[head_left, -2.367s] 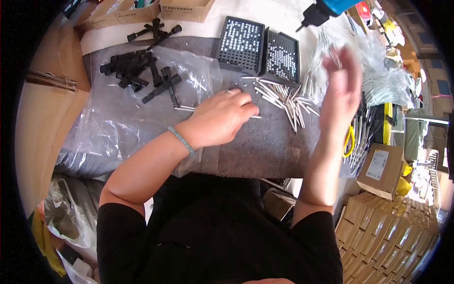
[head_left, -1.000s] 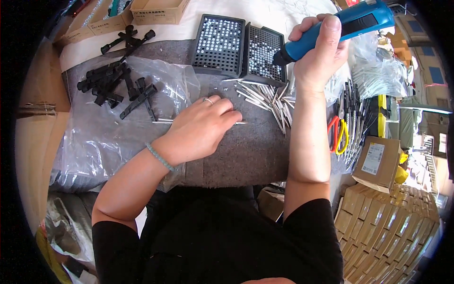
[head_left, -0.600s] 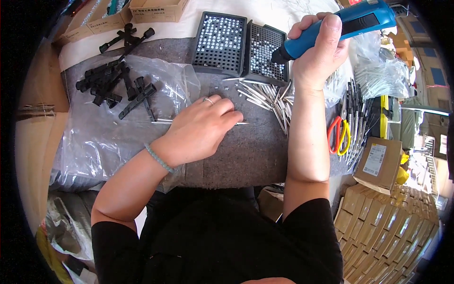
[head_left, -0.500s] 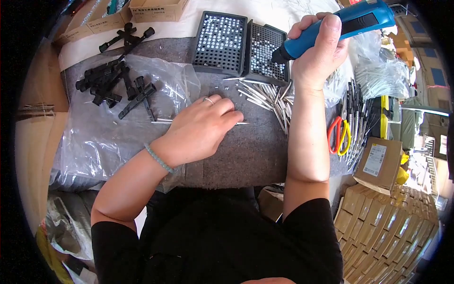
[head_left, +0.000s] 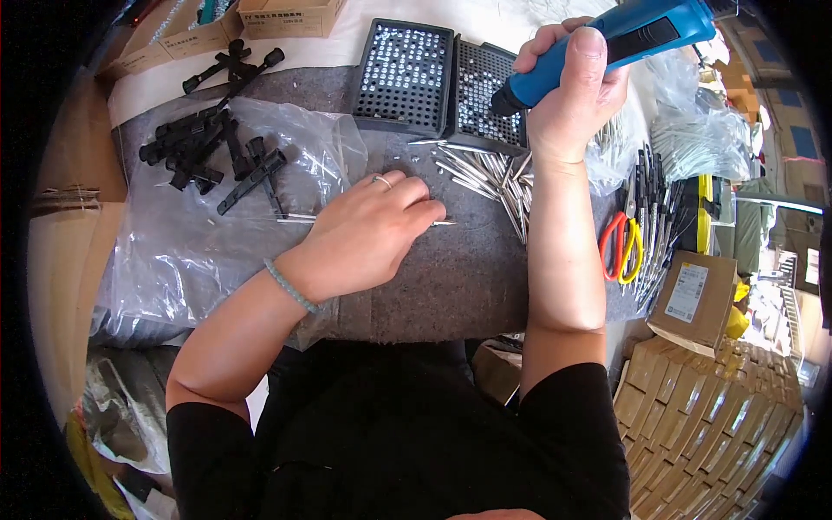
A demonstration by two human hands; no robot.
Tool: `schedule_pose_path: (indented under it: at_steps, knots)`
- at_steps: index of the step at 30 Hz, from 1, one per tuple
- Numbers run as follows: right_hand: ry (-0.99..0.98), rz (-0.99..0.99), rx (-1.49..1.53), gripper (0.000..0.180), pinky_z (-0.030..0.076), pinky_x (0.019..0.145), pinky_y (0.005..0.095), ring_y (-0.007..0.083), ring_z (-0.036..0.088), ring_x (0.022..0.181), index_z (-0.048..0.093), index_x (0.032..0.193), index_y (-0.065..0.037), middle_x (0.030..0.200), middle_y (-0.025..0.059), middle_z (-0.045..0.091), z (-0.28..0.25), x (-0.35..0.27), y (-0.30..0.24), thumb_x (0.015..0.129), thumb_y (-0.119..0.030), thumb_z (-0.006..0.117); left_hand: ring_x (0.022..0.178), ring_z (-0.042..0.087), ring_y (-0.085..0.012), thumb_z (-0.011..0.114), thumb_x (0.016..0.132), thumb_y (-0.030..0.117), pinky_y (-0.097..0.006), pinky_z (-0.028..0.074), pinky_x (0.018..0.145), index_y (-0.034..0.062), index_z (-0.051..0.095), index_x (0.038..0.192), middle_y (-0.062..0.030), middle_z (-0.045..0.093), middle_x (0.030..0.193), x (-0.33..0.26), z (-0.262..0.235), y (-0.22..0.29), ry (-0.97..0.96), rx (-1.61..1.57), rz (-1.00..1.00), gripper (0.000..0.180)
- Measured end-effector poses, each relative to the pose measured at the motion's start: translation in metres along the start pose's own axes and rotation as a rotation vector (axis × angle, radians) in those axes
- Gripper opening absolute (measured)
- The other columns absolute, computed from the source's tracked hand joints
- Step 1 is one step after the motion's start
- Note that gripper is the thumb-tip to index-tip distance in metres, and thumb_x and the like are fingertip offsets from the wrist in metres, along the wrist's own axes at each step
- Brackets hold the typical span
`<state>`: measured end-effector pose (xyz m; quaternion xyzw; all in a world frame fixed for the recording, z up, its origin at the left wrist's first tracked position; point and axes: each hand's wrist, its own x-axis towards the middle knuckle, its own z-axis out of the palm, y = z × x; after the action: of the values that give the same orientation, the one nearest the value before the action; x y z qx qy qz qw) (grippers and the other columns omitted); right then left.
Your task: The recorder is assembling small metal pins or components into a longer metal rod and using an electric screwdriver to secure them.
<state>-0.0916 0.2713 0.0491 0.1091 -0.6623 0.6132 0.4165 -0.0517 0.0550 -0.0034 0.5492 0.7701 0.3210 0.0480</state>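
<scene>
My right hand (head_left: 572,100) is wrapped around a blue electric screwdriver (head_left: 646,42), its thumb lying along the top. The dark nose of the tool points down at the smaller black perforated tray (head_left: 487,141), which is filled with small silver screws; whether it touches them I cannot tell. Low over the grey mat, my left hand (head_left: 368,227) is closed with its fingertips pinching a thin metal rod (head_left: 445,223), whose pointed end sticks out to the right. More rod ends (head_left: 295,218) show at the hand's left side. Loose silver rods (head_left: 490,178) lie in a pile between the hands.
A larger black perforated tray (head_left: 403,111) holds more screws. Black plastic handles (head_left: 186,147) lie on a clear plastic bag (head_left: 195,260) at left. Red-and-yellow-handled pliers (head_left: 622,247) and dark thin tools (head_left: 659,225) are right of my forearm. Cardboard boxes (head_left: 290,19) stand behind.
My right hand and the electric screwdriver have shifted slightly left over the smaller tray. My left hand has stayed nearly in place, still pinching the rod.
</scene>
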Motion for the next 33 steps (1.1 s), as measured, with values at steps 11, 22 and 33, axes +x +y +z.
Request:
schedule_pose_path:
  at_steps: [11, 22, 33]
  knots:
    - [-0.095, 0.206, 0.296, 0.06, 0.042, 0.055, 0.0318, 0.021, 0.054, 0.062, 0.057, 0.098, -0.006, 0.076, 0.0106, 0.058, -0.013, -0.009, -0.049, 0.082, -0.064, 0.052, 0.093, 0.055, -0.026, 0.064, 0.079, 0.006, -0.036, 0.043, 0.079, 0.0098, 0.061, 0.101, -0.0063, 0.055, 0.095, 0.004, 0.001, -0.002, 0.019, 0.009, -0.015, 0.022]
    - [-0.183, 0.329, 0.15, 0.075, 0.045, 0.057, 0.0333, 0.0195, 0.054, 0.061, 0.052, 0.112, -0.006, 0.08, 0.0106, 0.056, 0.014, -0.069, -0.073, 0.081, -0.074, 0.046, 0.098, 0.054, -0.0266, 0.063, 0.081, 0.009, -0.039, 0.04, 0.082, 0.0063, 0.059, 0.1, -0.0074, 0.055, 0.1, 0.0, 0.004, -0.004, -0.002, 0.022, -0.043, 0.019]
    - [-0.15, 0.259, 0.386, 0.06, 0.048, 0.051, 0.0276, 0.0182, 0.056, 0.057, 0.048, 0.102, 0.002, 0.073, 0.0143, 0.057, 0.026, -0.071, -0.068, 0.077, -0.048, 0.071, 0.098, 0.054, -0.0277, 0.063, 0.08, 0.01, -0.04, 0.04, 0.081, 0.005, 0.057, 0.094, -0.0087, 0.055, 0.1, 0.0, 0.004, -0.006, 0.005, 0.028, -0.029, 0.015]
